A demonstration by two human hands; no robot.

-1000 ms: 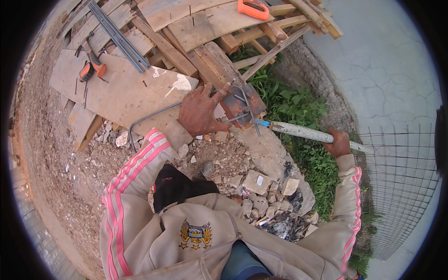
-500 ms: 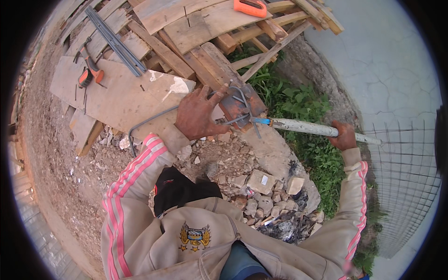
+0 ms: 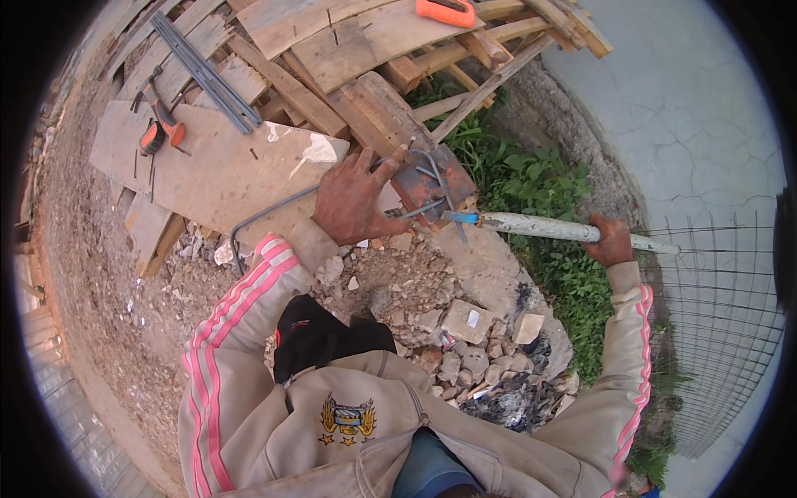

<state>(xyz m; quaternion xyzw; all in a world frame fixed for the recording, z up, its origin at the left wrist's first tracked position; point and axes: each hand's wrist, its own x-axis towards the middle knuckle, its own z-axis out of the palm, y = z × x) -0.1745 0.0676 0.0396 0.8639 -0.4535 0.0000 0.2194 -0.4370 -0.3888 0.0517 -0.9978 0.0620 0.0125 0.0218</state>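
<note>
My left hand (image 3: 353, 197) lies with fingers spread over a bent grey steel rod (image 3: 278, 204), pressing down beside a rusty metal block (image 3: 421, 192) fixed on a wooden beam (image 3: 380, 116). At the block the rod is bent into a loop; part of it is hidden under my palm. My right hand (image 3: 610, 241) is wrapped around a long white pipe (image 3: 535, 225) with flaking paint. The pipe's blue end (image 3: 463, 218) meets the bent rod at the block's near right edge.
A hammer (image 3: 163, 114), a tape measure (image 3: 152, 138) and grey rods (image 3: 206, 73) lie on boards (image 3: 216, 162) at the left. An orange handle (image 3: 446, 12) rests at the top. Rubble (image 3: 475, 361) covers the ground; plants (image 3: 544, 187), wire mesh (image 3: 718, 307) and a wall (image 3: 689, 108) stand right.
Very little differs. The pipe's blue end sits slightly further left against the rod, and both hands keep their places.
</note>
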